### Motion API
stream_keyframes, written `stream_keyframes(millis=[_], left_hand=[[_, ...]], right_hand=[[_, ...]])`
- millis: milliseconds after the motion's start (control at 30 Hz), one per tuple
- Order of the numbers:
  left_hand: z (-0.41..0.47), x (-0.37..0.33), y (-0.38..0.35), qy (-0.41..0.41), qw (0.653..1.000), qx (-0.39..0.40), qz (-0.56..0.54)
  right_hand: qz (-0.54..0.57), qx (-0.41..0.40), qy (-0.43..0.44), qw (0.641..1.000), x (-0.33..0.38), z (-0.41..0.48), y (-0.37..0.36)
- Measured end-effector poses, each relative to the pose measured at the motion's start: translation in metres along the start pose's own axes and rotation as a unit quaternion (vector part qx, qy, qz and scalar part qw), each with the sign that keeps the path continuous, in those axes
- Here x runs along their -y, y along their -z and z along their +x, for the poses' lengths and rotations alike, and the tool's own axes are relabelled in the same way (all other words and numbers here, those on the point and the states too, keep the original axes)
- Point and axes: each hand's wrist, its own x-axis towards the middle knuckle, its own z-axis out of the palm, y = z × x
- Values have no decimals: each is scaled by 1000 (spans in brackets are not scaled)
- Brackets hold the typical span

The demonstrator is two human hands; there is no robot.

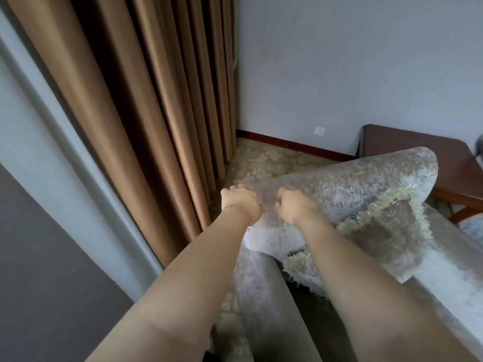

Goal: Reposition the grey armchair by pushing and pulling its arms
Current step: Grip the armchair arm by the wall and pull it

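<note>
The grey velvet armchair (347, 184) fills the lower right, its curved back rising toward the wall. My left hand (239, 201) grips the top edge of the backrest at its left end, fingers curled over the far side. My right hand (294, 206) grips the same edge a little to the right, fingers curled into the fabric. One chair arm (264, 288) runs down between my forearms. A grey cushion with a pale fringe (386, 231) lies on the seat, partly under my right forearm.
Brown curtains (146, 100) hang close on the left of the chair. A blue-grey wall (352, 69) with a socket (319, 131) and dark skirting stands behind. A dark wooden table (418, 145) is at the right. Patterned carpet (264, 159) shows between chair and wall.
</note>
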Motion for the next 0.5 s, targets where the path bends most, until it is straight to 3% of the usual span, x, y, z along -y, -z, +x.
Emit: stream_keyframes(millis=[200, 400, 500], left_hand=[[95, 5, -36, 25, 997, 20, -73], [187, -16, -98, -47, 987, 67, -138], [214, -21, -120, -41, 984, 33, -172]], right_hand=[[8, -23, -13, 1000, 16, 73, -38], [-32, 28, -4, 999, 7, 167, -70], [-35, 90, 8, 995, -8, 206, -93]])
